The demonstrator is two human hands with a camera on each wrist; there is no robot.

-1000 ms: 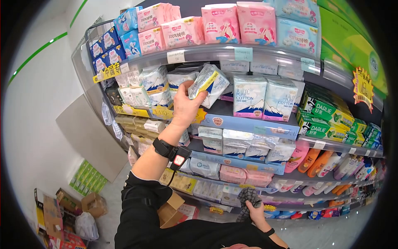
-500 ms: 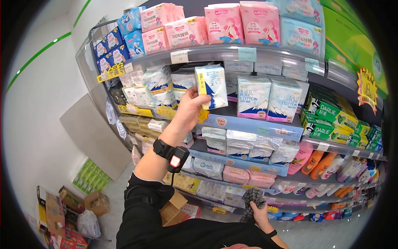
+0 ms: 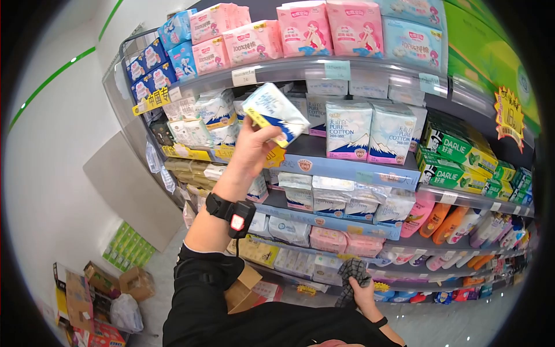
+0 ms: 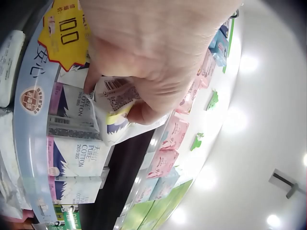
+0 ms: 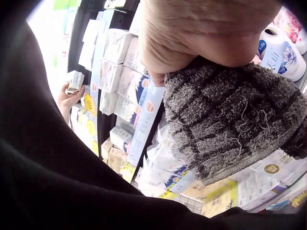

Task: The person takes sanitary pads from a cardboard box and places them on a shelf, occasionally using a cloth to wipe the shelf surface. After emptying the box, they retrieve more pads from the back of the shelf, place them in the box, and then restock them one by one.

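My left hand (image 3: pixel 254 144) holds up a white and blue pack of sanitary pads (image 3: pixel 276 113) with a mountain print and a yellow strip, pinched at its lower left corner. The pack is tilted in front of the middle shelf. In the left wrist view the thumb presses on the pack (image 4: pixel 117 96) near its barcode, and the back of the hand hides part of it. Low by the bottom shelves, my right hand (image 3: pixel 363 296) grips a bunched grey and black checked cloth (image 3: pixel 351 274). That towelling cloth (image 5: pixel 230 120) fills much of the right wrist view.
Matching PURE COTTON packs (image 3: pixel 349 130) stand right of the held pack. Pink pad packs (image 3: pixel 305 29) line the shelf above. Green toothpaste boxes (image 3: pixel 457 150) and bottles (image 3: pixel 448 225) are to the right. A yellow price tag (image 3: pixel 274 157) sticks out below the left hand. Cardboard boxes (image 3: pixel 137 281) lie on the floor.
The held pack turned upright to face the camera, then tilted over to the right, and the left hand shifted slightly left. The right hand keeps its hold on the cloth.
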